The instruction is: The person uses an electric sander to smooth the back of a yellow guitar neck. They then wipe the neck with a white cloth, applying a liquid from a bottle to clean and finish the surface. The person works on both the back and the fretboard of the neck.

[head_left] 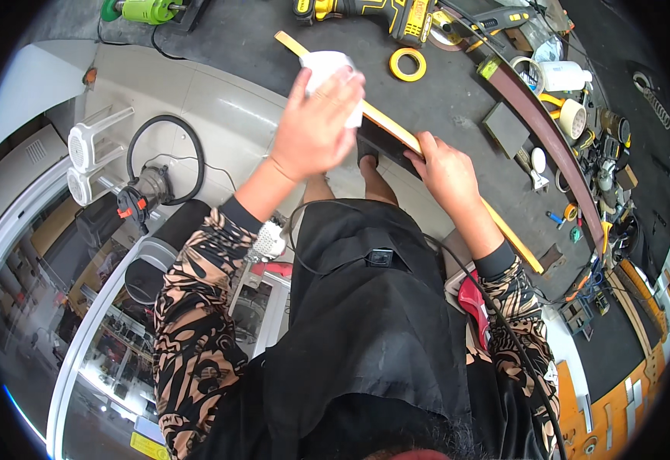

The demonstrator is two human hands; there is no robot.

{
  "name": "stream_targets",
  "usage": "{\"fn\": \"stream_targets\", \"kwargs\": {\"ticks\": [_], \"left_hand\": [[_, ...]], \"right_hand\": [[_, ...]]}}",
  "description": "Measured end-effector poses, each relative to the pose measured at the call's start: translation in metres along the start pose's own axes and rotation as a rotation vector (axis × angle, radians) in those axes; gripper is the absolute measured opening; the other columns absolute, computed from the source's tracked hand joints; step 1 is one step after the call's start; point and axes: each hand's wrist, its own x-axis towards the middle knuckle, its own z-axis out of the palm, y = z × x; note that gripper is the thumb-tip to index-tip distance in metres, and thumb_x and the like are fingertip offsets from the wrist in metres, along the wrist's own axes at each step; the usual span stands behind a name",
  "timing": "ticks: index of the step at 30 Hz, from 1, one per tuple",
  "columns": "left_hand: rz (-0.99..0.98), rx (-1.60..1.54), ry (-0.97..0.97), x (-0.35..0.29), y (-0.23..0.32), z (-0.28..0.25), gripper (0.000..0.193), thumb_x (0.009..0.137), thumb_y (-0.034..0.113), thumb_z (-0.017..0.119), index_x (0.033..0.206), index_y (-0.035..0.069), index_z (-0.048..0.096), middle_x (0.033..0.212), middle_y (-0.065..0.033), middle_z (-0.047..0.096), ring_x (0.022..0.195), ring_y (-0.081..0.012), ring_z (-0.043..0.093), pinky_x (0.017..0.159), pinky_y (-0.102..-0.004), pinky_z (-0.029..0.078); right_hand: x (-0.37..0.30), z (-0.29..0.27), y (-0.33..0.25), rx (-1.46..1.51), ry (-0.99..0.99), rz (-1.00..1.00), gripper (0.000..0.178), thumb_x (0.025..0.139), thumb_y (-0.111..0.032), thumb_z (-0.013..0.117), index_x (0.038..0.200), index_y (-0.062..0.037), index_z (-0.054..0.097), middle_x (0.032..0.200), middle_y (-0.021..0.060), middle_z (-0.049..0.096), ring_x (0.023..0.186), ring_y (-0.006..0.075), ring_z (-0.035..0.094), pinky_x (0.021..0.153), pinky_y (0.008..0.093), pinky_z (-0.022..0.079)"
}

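Observation:
A long, narrow yellow-orange strip [392, 127], perhaps wood, runs slantwise along the near edge of the dark workbench. My left hand [312, 134] presses a white cloth or paper wipe [329, 64] around the strip near its far left end; the hand is slightly blurred, and the wipe hides that stretch. Farther along, my right hand [448, 175] grips the same strip, thumb and fingers closed round it. Beyond my right wrist the strip's other end shows, lying toward the bench's right side.
On the dark bench [457, 100] lie a yellow tape roll [393, 64], a yellow-black power tool [410, 23], a grey block [506, 129] and a long curved brown strip [547, 116]. Tools and a white bottle [565, 76] crowd the right. A vacuum [147, 188] stands on the floor at left.

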Motion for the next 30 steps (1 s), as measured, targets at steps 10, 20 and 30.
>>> {"fn": "stream_targets", "kwargs": {"ticks": [10,20,30], "left_hand": [[0.100,0.091,-0.247,0.002,0.025,0.015,0.064,0.107,0.025,0.064,0.167,0.007,0.054,0.171,-0.0098,0.056,0.164,-0.0236,0.046,0.137,-0.0577,0.028],[0.173,0.004,-0.181,0.024,0.098,0.064,0.051,0.097,0.017,0.063,0.146,0.002,0.066,0.141,-0.0158,0.069,0.140,-0.0343,0.062,0.129,-0.0540,0.041],[0.323,0.064,-0.342,0.043,0.003,0.012,0.029,0.097,0.010,0.063,0.124,0.010,0.071,0.109,-0.0081,0.071,0.109,-0.0293,0.069,0.099,-0.0464,0.051]], "right_hand": [[-0.004,0.003,0.002,0.122,0.067,-0.023,0.036,0.100,-0.032,0.082,0.113,-0.0047,0.064,0.099,0.0175,0.078,0.092,0.0424,0.078,0.079,0.0531,0.063],[-0.020,0.000,0.022,0.169,0.069,0.107,0.035,0.092,-0.027,0.086,0.108,-0.0043,0.065,0.102,0.0176,0.078,0.100,0.0414,0.078,0.084,0.0537,0.062],[-0.270,-0.003,0.178,-0.007,0.184,0.436,0.042,0.083,-0.012,0.089,0.121,-0.0078,0.072,0.119,0.0153,0.070,0.118,0.0413,0.068,0.101,0.0544,0.055]]}}
